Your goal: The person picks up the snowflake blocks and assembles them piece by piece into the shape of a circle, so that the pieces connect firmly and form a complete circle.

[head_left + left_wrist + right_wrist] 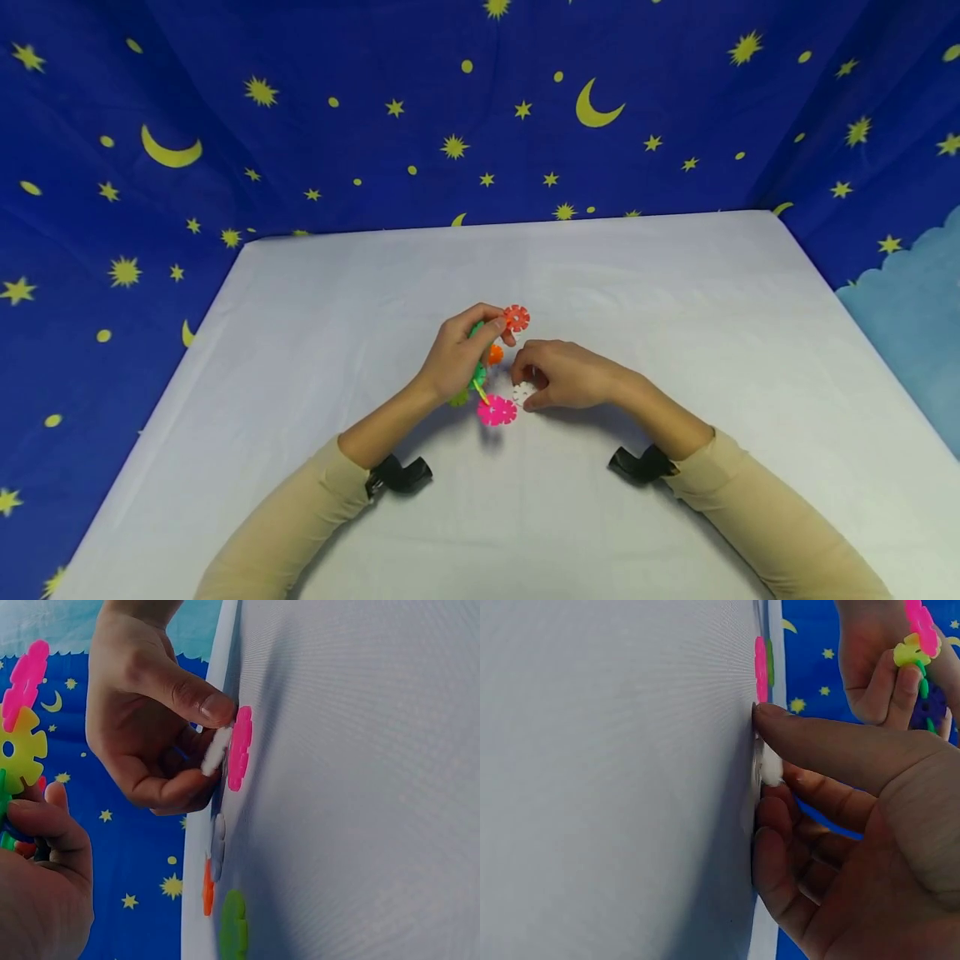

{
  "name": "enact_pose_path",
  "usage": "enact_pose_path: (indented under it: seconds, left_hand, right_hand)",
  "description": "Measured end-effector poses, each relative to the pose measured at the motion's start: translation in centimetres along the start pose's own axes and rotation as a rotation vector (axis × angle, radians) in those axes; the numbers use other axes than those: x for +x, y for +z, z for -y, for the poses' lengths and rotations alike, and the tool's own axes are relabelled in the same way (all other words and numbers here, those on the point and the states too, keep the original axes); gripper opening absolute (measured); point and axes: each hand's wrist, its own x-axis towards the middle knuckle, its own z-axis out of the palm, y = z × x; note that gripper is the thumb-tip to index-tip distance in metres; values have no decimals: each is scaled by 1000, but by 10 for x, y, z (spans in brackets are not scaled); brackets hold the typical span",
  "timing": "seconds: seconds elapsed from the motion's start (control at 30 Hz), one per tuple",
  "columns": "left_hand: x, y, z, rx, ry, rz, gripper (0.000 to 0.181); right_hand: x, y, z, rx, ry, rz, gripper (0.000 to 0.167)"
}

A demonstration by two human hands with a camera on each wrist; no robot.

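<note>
White notched disc (217, 752), pinched between thumb and fingers of the right grip (566, 373), close to the counter (615, 283) and beside a pink disc (240, 748); linked coloured discs (31, 757) clasped in the left grip (459, 354).

Backdrop (420, 50) is deep blue with yellow stars (453, 147), dots (467, 66) and moons (592, 117) all over, behind the counter (637, 275) and down both sides. There's a pale blue scalloped patch (915, 333) on the right. Counter's just white, lit pretty evenly.

The head view faces down across the table (525, 517); close, sideways wrist views share fingers (171, 790).
</note>
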Motion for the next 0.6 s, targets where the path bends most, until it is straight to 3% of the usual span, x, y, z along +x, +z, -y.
enact_pose_path:
  seconds: [0.37,0.6]
  left_hand:
    - [0,1,2,-8,8,6,25]
    - [0,0,2,-7,32,13,29]
  right_hand:
    - [1,-4,-11,182,-24,29,18]
    - [2,-6,-16,268,-53,-81,6]
